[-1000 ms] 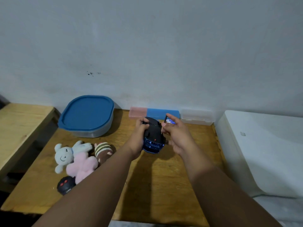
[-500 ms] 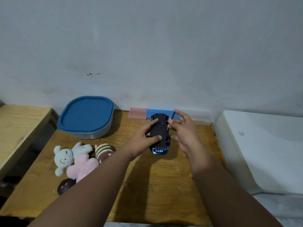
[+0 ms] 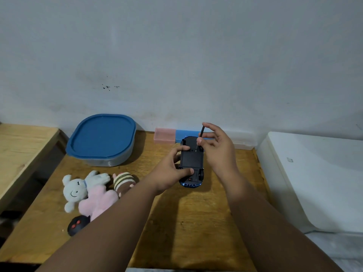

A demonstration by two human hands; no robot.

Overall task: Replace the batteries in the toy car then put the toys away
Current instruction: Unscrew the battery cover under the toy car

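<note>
The blue toy car (image 3: 192,160) lies upside down on the wooden table (image 3: 196,222), its black underside facing up. My left hand (image 3: 172,169) grips the car from its left side, thumb near the rear and a finger near the front. My right hand (image 3: 218,148) pinches a thin black screwdriver (image 3: 200,138), whose tip touches the car's underside near the far end. A white plush (image 3: 78,188), a pink plush (image 3: 99,201) and a striped brown plush (image 3: 123,180) lie at the left. A black remote (image 3: 76,226) with red buttons sits by my left forearm.
A grey container with a blue lid (image 3: 102,139) stands at the back left. A long box with pink, blue and clear sections (image 3: 167,135) lies against the wall. A white appliance (image 3: 314,179) borders the table's right side; another wooden surface (image 3: 21,150) lies left.
The car was turned over so its underside faces up. My right hand raised the screwdriver upright and set its tip on the underside. My left hand shifted its grip along the car's side.
</note>
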